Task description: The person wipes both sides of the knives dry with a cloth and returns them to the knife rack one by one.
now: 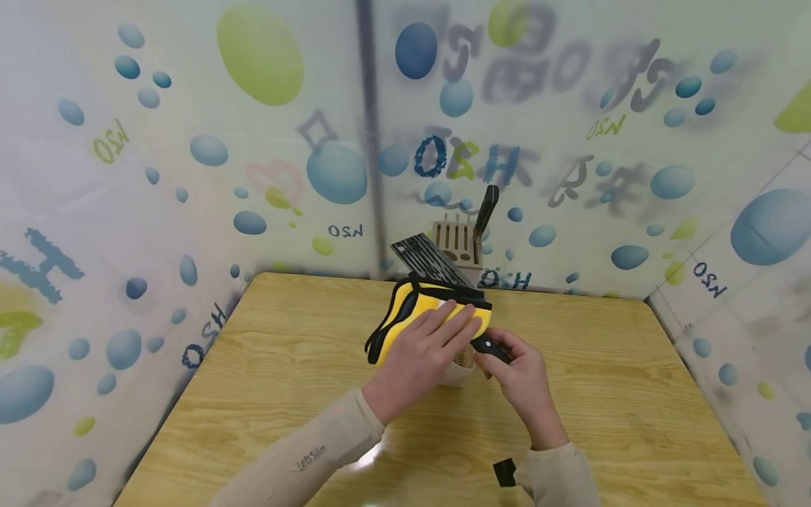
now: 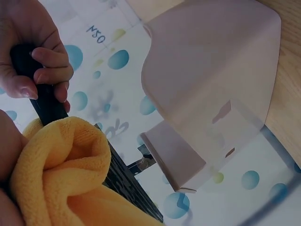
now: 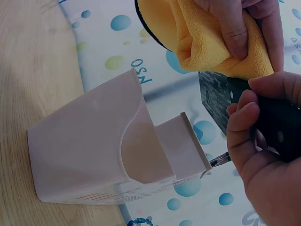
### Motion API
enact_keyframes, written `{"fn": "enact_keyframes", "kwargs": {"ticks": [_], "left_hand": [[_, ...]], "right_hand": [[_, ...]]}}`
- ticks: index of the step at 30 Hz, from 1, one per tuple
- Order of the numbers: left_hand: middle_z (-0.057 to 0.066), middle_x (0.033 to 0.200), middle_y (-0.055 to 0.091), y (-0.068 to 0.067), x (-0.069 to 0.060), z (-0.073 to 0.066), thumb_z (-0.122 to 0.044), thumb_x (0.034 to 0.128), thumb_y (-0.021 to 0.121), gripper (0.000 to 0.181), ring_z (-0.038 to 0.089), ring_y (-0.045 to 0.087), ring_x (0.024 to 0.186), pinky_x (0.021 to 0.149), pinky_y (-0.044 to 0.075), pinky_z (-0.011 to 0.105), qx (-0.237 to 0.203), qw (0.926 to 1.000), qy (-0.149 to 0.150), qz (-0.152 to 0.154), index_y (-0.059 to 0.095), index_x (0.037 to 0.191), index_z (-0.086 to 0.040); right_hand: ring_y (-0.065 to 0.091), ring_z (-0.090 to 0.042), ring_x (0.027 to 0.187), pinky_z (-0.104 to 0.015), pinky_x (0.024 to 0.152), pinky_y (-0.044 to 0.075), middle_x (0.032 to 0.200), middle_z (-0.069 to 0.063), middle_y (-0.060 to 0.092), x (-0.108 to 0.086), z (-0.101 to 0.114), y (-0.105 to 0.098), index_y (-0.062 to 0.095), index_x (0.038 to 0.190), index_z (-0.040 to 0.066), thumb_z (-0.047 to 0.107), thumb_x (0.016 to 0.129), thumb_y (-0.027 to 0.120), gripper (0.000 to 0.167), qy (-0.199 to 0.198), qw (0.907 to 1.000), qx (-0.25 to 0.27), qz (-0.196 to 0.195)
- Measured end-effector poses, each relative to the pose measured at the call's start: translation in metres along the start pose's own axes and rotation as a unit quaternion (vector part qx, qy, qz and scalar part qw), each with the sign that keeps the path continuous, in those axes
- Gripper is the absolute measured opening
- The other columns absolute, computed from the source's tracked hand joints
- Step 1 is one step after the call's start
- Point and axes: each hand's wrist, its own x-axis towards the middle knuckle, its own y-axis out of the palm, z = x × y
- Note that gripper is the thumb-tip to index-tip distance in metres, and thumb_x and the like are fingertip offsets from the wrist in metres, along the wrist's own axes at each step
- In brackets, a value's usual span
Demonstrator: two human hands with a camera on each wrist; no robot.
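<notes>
My right hand (image 1: 522, 380) grips the black handle (image 1: 491, 348) of a cleaver with a broad, dark-patterned blade (image 1: 429, 259). The blade slants up and to the left in the head view. My left hand (image 1: 421, 355) holds a yellow cloth (image 1: 393, 320) with black edging, folded against the blade near the handle. In the right wrist view the left thumb lies on the near side of the cloth (image 3: 207, 42), other fingers beyond it. Cloth and hand hide part of the blade. Behind them stands a pale knife holder (image 3: 89, 146), largely covered in the head view.
Another black-handled tool (image 1: 486, 211) sticks up from the holder's slotted top (image 1: 456, 239). The wooden table (image 1: 285, 338) meets patterned walls at its back and sides. A small black piece (image 1: 505, 472) shows beside the right sleeve.
</notes>
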Motion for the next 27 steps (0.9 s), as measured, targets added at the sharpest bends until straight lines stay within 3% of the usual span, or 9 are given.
{"fn": "enact_keyframes", "kwargs": {"ticks": [12,27], "left_hand": [[0.005,0.151,0.057,0.000,-0.001,-0.008,-0.008,0.0959,0.074,0.051,0.025,0.055,0.138,0.115,0.046,0.034,-0.001,0.9999,-0.004,-0.012,0.061,0.145,-0.013],[0.006,0.150,0.058,0.008,-0.005,-0.019,-0.011,0.0889,0.082,0.060,0.027,0.056,0.137,0.114,0.047,0.036,0.003,0.9982,-0.011,-0.059,0.061,0.145,-0.010]], "right_hand": [[0.061,-0.020,0.072,-0.027,0.065,0.055,0.089,-0.014,0.066,0.001,0.000,-0.002,0.071,0.113,-0.004,0.005,0.095,0.071,0.021,-0.003,0.9996,0.024,0.012],[0.059,-0.022,0.070,-0.026,0.065,0.057,0.087,-0.011,0.065,0.001,0.000,-0.003,0.069,0.116,-0.003,0.000,0.096,0.063,0.020,0.006,0.9986,0.046,0.025]]}}
